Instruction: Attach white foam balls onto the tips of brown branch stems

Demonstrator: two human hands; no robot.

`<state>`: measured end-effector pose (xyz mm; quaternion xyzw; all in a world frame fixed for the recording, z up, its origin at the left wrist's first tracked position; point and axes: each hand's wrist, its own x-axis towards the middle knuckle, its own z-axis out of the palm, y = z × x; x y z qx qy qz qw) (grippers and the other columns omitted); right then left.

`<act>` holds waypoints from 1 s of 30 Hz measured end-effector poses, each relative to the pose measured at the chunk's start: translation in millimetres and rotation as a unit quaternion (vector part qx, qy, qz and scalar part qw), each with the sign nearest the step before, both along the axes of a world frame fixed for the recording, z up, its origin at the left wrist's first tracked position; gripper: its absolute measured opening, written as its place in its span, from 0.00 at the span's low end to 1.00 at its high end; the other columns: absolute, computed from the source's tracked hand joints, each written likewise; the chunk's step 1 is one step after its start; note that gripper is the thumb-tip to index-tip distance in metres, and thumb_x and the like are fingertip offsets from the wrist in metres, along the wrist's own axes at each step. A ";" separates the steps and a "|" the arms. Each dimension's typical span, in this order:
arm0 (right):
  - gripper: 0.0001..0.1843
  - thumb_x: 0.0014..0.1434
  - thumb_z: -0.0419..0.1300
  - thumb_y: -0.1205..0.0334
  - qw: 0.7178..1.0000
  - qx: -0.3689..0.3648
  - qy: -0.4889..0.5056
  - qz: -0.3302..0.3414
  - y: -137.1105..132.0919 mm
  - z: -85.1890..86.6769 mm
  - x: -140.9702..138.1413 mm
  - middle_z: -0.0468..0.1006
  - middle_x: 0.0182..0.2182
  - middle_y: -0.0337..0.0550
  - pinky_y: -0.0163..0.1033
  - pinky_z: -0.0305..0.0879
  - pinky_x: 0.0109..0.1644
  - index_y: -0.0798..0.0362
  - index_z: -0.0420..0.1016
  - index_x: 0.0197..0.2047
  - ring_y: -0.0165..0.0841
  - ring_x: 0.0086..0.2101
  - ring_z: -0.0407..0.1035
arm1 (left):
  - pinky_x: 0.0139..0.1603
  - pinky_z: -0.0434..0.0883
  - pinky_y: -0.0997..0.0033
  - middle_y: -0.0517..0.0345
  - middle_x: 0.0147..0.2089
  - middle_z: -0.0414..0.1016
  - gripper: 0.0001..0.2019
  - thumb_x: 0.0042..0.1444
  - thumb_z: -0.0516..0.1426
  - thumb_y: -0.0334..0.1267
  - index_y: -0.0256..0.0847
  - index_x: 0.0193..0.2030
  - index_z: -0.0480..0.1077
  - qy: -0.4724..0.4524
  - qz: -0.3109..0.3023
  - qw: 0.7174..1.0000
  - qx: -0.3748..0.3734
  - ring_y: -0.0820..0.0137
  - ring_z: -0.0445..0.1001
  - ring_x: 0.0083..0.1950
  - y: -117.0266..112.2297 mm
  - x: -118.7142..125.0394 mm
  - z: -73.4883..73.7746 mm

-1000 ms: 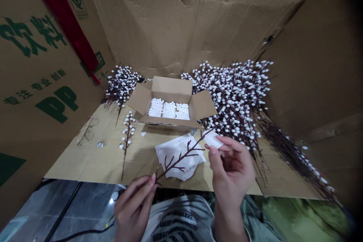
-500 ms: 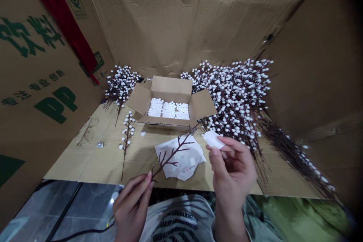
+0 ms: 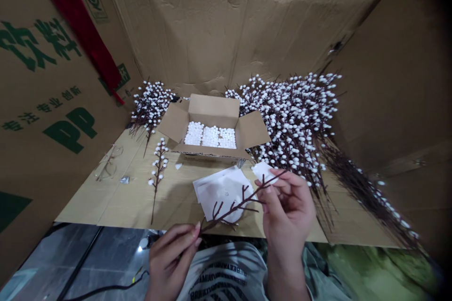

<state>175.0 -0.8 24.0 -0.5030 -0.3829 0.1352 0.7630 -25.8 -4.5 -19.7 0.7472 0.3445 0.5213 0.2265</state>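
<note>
A bare brown artificial twig (image 3: 237,207) slants up to the right, its lower end pinched in my left hand (image 3: 173,256). Its upper tip crosses in front of my right hand (image 3: 287,214), whose fingers are closed on a small white piece of paper (image 3: 263,172); whether they also grip the twig tip, I cannot tell. Beneath the twig, white paper sheets (image 3: 208,188) lie on the cardboard surface. Behind them stands an open cardboard box (image 3: 213,108) holding white foam-like balls (image 3: 211,136) in three blocks.
One white-berried stem (image 3: 158,169) lies to the left, a small bunch (image 3: 153,103) behind it. A big heap of berry branches (image 3: 293,117) fills the right back, with a bundle of brown stems (image 3: 367,193) beside it. Eyeglasses (image 3: 109,162) rest at left; cardboard walls (image 3: 190,23) enclose the surface.
My left hand has moved slightly right and down, and the twig has swung right so its tip now reaches my right hand. The right hand still has the white paper piece.
</note>
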 end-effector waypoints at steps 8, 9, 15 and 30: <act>0.10 0.56 0.63 0.67 1.000 0.001 -0.020 -0.014 -1.7 3.0 0.6 0.79 0.28 0.40 0.28 0.69 0.24 0.49 0.75 0.43 0.27 0.23 0.71 | 0.30 0.77 0.81 0.56 0.33 0.82 0.10 0.55 0.60 0.27 0.43 0.40 0.80 -0.005 -0.008 1.000 -0.022 0.72 0.81 0.30 2.2 -0.3 2.1; 0.10 0.56 0.63 0.67 1.000 0.003 -0.019 -0.016 -2.1 3.4 0.5 0.79 0.28 0.40 0.28 0.68 0.24 0.49 0.75 0.43 0.26 0.23 0.71 | 0.30 0.77 0.81 0.57 0.33 0.82 0.11 0.55 0.60 0.27 0.44 0.41 0.80 -0.007 -0.013 1.000 -0.027 0.72 0.81 0.30 2.4 -0.3 2.6; 0.11 0.55 0.64 0.68 1.000 0.010 0.016 -0.004 -4.2 5.7 -0.7 0.79 0.28 0.38 0.28 0.68 0.25 0.48 0.76 0.42 0.26 0.23 0.71 | 0.32 0.77 0.81 0.58 0.34 0.82 0.15 0.53 0.61 0.26 0.48 0.43 0.80 -0.022 -0.027 0.997 -0.067 0.72 0.81 0.32 1.5 -0.9 2.0; 0.12 0.54 0.63 0.70 0.997 -0.006 -0.033 -0.063 -6.2 4.1 -3.1 0.79 0.36 0.41 0.30 0.74 0.33 0.49 0.76 0.42 0.29 0.31 0.76 | 0.19 0.69 0.78 0.59 0.25 0.78 0.09 0.52 0.62 0.33 0.44 0.39 0.82 -0.121 0.023 0.958 -0.261 0.75 0.69 0.18 -3.1 -6.0 -7.6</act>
